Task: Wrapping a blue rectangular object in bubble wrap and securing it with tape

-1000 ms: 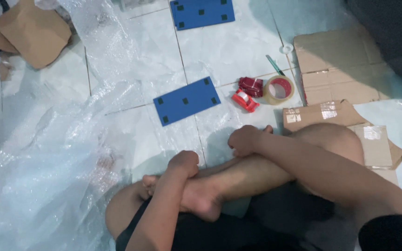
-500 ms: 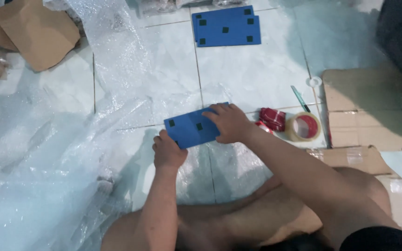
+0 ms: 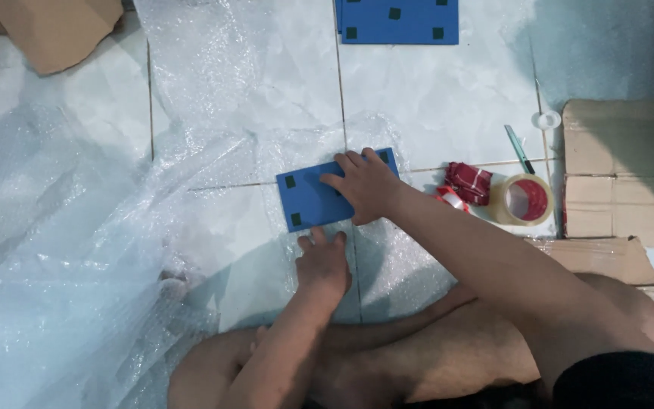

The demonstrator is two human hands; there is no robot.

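A flat blue panel with small dark squares lies on clear bubble wrap spread over the tiled floor. My right hand rests palm down on the panel's right half, fingers spread. Just below the panel's near edge, my left hand presses flat on the bubble wrap, fingertips almost touching the panel. My crossed legs fill the bottom of the view.
A second blue panel lies at the top edge. To the right sit a roll of tape, a red dispenser, a green pen and flattened cardboard. More cardboard lies top left.
Both hands left my legs, reached forward to the blue panel, and the right one now lies flat on it. The view has tilted forward over the floor.
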